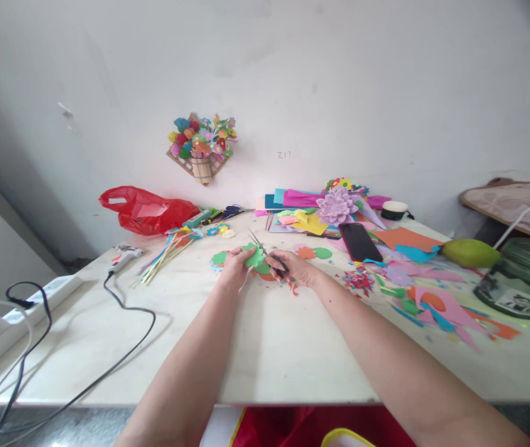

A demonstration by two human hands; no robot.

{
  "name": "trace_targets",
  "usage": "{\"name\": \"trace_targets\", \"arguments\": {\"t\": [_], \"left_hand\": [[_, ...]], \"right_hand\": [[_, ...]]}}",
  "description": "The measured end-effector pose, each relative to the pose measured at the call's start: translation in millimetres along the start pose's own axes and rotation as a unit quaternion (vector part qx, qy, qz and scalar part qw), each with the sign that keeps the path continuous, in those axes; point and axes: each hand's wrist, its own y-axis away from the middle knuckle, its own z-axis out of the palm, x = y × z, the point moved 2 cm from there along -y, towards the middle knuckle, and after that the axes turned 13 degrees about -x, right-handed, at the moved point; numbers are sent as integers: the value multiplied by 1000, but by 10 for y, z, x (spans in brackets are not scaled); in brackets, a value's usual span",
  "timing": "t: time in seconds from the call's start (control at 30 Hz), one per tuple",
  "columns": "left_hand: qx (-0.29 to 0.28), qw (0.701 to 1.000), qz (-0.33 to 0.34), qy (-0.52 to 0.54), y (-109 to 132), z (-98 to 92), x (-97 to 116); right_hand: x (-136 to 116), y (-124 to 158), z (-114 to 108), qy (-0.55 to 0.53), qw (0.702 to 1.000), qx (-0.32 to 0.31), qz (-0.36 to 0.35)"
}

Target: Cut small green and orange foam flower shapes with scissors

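Note:
Near the middle of the table, my left hand [234, 267] pinches a green scalloped craft cutout [254, 256] between thumb and fingers. My right hand [293, 267] is closed round the dark handles of a pair of scissors [256, 239], whose blades point up and left beside the cutout. Whether the blades touch its edge I cannot tell. Under and around my hands lie more cutouts: an orange scalloped one [305, 252], a green oval one [323, 253] and others partly hidden by my fingers.
Left: a glue gun [128, 254] with its cord, a power strip [41, 304], thin sticks [167, 257] and a red plastic bag [146, 211]. Right: a phone [360, 242], coloured scraps [442, 304], a purple flower [338, 205] and a glass jar [521, 279]. A flower decoration [203, 146] hangs on the wall.

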Motion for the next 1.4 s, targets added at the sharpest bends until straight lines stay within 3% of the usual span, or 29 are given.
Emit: {"name": "trace_targets", "arguments": {"t": [0.43,0.93,1.4], "left_hand": [[5,1000,-6,4,-4,7,-9],[17,1000,3,-1,-17,-50,0],[16,1000,6,-19,-3,-15,10]], "right_hand": [[-37,9,39,-27,1000,3,-10],[-45,35,45,8,999,5,31],[-83,67,50,-21,1000,12,8]]}}
